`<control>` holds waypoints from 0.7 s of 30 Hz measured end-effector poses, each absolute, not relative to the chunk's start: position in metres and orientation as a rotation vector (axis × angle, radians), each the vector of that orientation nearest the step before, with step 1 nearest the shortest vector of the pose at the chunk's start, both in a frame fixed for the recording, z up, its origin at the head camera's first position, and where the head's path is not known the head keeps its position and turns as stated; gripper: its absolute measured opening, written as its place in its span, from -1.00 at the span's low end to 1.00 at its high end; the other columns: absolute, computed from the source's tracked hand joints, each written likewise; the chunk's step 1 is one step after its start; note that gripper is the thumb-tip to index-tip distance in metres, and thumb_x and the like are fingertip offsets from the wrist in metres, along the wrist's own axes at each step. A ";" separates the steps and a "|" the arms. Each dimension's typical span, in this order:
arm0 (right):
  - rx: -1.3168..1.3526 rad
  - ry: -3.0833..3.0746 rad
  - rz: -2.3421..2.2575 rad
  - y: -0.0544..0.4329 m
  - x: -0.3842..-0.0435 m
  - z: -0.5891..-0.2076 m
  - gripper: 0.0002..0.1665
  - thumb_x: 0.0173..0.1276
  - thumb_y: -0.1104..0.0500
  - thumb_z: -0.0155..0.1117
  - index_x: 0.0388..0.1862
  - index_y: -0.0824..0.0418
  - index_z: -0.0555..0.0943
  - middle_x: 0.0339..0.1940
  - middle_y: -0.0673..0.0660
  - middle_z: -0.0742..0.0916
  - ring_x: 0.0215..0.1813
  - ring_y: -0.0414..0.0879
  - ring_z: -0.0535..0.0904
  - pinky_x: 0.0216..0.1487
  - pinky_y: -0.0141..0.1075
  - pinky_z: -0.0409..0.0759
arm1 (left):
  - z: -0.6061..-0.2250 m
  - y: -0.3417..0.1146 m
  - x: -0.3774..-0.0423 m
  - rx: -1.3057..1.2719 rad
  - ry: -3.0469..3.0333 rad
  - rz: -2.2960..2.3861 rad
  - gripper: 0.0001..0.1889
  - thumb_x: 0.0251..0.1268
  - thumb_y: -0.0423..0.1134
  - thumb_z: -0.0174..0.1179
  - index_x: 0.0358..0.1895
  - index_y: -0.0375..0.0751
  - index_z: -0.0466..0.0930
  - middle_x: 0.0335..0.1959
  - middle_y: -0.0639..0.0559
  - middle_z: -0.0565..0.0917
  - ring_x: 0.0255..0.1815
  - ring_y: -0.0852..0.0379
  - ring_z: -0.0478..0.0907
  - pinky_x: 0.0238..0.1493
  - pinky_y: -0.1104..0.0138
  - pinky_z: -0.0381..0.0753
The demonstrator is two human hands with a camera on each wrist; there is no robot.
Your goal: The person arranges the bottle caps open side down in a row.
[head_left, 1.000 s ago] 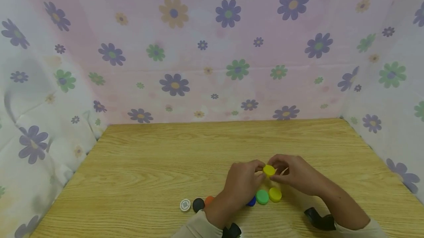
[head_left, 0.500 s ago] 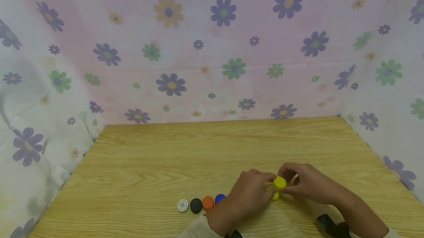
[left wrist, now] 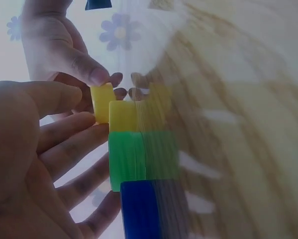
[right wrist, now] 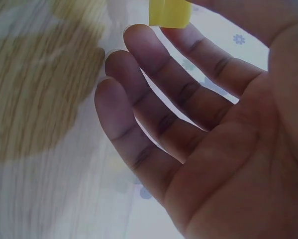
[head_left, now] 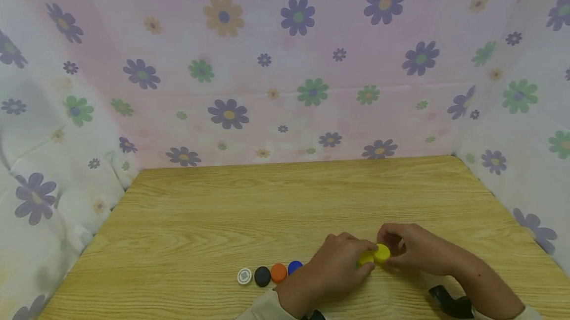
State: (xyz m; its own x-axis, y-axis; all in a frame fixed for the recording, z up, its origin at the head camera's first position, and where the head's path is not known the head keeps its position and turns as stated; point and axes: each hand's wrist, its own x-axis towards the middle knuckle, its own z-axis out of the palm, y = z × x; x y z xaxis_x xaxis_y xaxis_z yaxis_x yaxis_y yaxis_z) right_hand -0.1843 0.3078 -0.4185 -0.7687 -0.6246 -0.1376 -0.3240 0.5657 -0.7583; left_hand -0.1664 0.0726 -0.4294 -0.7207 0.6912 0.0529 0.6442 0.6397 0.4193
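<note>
A yellow round cap (head_left: 381, 253) is pinched between the thumb and forefinger of my right hand (head_left: 420, 248), at the right end of a row of caps. Right beside it lies a second yellow cap (head_left: 365, 259). My left hand (head_left: 336, 263) reaches over the row, its extended fingers along the far side of the caps. In the left wrist view, those fingertips are at or close to the second yellow cap, a green cap (left wrist: 129, 157) and a blue cap (left wrist: 141, 209). The right wrist view catches only part of the pinched yellow cap (right wrist: 169, 12); its other fingers are spread loosely.
Leftward, the row continues with a blue cap (head_left: 295, 267), an orange cap (head_left: 278, 273), a black cap (head_left: 262, 276) and a white printed cap (head_left: 244, 276). The wood-grain table (head_left: 222, 211) is bordered by flowered cloth (head_left: 267, 77). A black curved device (head_left: 450, 302) sits at my right wrist.
My right hand has brought the pinched yellow cap down and rightward, from above the row to its right end. My left hand has shifted right and down, its fingers leaving that cap for the row.
</note>
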 end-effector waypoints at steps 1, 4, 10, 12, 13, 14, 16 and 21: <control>-0.768 2.398 -1.057 0.308 -0.184 -0.419 -0.68 0.27 -0.01 0.46 -0.11 0.05 0.57 -0.19 -0.05 0.69 -0.15 -0.29 0.60 -0.19 -0.37 0.63 | -0.429 0.072 -0.166 1.124 2.735 0.634 -0.65 0.46 0.07 0.16 0.24 0.25 0.57 0.10 0.43 0.65 0.16 0.35 0.53 0.10 0.31 0.48; -0.754 2.369 -1.070 0.307 -0.184 -0.421 -0.70 0.28 0.02 0.46 -0.11 0.07 0.57 -0.20 -0.03 0.69 -0.19 -0.29 0.59 -0.21 -0.37 0.60 | -0.429 0.071 -0.165 1.143 2.725 0.635 -0.67 0.47 0.05 0.15 0.22 0.22 0.59 0.09 0.41 0.65 0.16 0.35 0.53 0.15 0.28 0.49; -0.759 2.396 -1.034 0.305 -0.184 -0.426 -0.73 0.27 0.11 0.45 -0.12 0.08 0.57 -0.35 -0.03 0.63 -0.36 -0.31 0.49 -0.37 -0.37 0.52 | -0.430 0.070 -0.164 1.149 2.733 0.659 -0.68 0.48 0.03 0.14 0.21 0.20 0.60 0.12 0.42 0.64 0.11 0.36 0.53 0.05 0.34 0.45; -0.765 2.413 -1.016 0.304 -0.184 -0.427 -0.72 0.25 0.13 0.45 -0.12 0.07 0.56 -0.39 -0.05 0.62 -0.39 -0.32 0.47 -0.39 -0.37 0.50 | -0.431 0.069 -0.165 1.145 2.741 0.658 -0.68 0.48 0.04 0.14 0.22 0.22 0.60 0.15 0.42 0.63 0.11 0.36 0.53 0.03 0.34 0.45; -0.768 2.416 -1.013 0.304 -0.184 -0.427 -0.72 0.25 0.14 0.45 -0.12 0.07 0.56 -0.40 -0.05 0.61 -0.40 -0.33 0.46 -0.40 -0.37 0.50 | -0.431 0.069 -0.165 1.144 2.749 0.649 -0.67 0.48 0.05 0.13 0.22 0.23 0.59 0.16 0.42 0.62 0.12 0.36 0.53 0.03 0.33 0.45; -0.771 2.415 -1.010 0.304 -0.184 -0.427 -0.71 0.24 0.15 0.45 -0.12 0.08 0.55 -0.40 -0.05 0.61 -0.41 -0.33 0.47 -0.40 -0.37 0.50 | -0.431 0.069 -0.165 1.138 2.758 0.638 -0.67 0.49 0.06 0.12 0.23 0.23 0.58 0.17 0.42 0.62 0.13 0.35 0.52 0.05 0.32 0.46; -0.771 2.412 -1.000 0.305 -0.184 -0.427 -0.68 0.24 0.14 0.46 -0.08 0.09 0.54 -0.38 -0.04 0.62 -0.39 -0.32 0.48 -0.38 -0.37 0.50 | -0.431 0.069 -0.165 1.119 2.782 0.620 -0.67 0.49 0.07 0.12 0.24 0.26 0.57 0.18 0.42 0.60 0.17 0.35 0.51 0.10 0.29 0.47; -0.717 2.434 -0.961 0.309 -0.183 -0.419 -0.49 0.25 0.04 0.48 0.10 0.16 0.50 -0.22 0.05 0.63 -0.26 -0.26 0.54 -0.30 -0.36 0.53 | -0.425 0.065 -0.168 1.030 2.855 0.622 -0.66 0.50 0.06 0.11 0.26 0.28 0.54 0.19 0.38 0.60 0.25 0.29 0.50 0.17 0.22 0.48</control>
